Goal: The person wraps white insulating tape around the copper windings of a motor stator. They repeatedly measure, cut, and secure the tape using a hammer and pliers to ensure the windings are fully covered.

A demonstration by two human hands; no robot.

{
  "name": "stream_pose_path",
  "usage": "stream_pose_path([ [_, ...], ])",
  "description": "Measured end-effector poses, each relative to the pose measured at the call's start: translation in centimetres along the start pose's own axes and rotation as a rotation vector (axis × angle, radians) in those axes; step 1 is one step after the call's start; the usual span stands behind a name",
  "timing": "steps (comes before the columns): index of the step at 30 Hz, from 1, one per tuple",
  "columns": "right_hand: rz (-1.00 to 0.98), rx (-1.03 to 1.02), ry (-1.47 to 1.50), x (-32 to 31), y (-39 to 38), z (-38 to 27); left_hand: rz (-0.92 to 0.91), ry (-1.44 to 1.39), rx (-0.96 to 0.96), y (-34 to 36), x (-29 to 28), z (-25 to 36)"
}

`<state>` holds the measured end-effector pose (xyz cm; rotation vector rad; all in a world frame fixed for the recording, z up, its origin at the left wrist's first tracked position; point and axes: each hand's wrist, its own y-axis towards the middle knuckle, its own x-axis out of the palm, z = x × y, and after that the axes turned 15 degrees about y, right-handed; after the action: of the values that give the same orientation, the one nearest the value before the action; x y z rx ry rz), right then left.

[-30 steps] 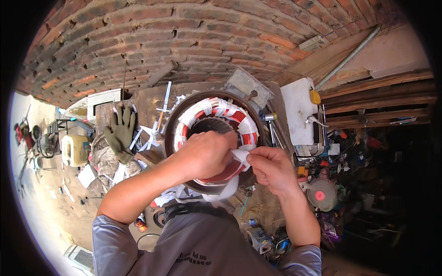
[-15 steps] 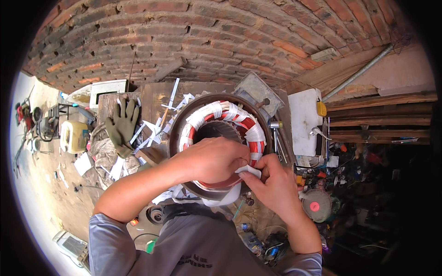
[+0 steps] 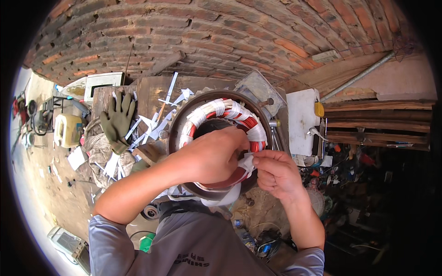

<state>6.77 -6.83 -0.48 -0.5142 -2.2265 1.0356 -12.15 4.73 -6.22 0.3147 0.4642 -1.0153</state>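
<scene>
Now my right hand [image 3: 277, 175], spread around the white strip [image 3: 247, 162] half a second ago, pinches its edge at the lower right of the red-and-white coil ring [image 3: 218, 106], suggesting unfinished wrapping there. My left hand [image 3: 209, 156] curls over the ring's opening, fingertips hidden, grip indeterminable. A round metal housing [image 3: 174, 138] contains the ring; the yellowish jug's [image 3: 64, 133] contents are indistinct.

A dark grey shirt [image 3: 207, 234] fills six o'clock, black lettering [image 3: 191, 260] across its front; shiny, paler blue-grey short sleeves [image 3: 110, 239] show toward half past seven and five.
</scene>
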Motion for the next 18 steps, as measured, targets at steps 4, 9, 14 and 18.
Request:
stream_pose_path([
  [4,-0.030,0.009,0.116,-0.1,0.2,0.9,-0.106,0.186,-0.088,0.0,-0.3,1.6],
  [9,-0.099,0.002,0.112,-0.1,0.5,0.9,0.004,0.421,-0.082,-0.9,0.5,2.6],
  [14,-0.119,0.062,0.063,0.0,0.6,0.7,-0.001,0.474,-0.195,-1.1,0.3,3.4],
  [18,-0.191,0.069,0.055,-0.6,1.0,1.0,-0.152,0.472,-0.313,-0.8,0.0,4.3],
])
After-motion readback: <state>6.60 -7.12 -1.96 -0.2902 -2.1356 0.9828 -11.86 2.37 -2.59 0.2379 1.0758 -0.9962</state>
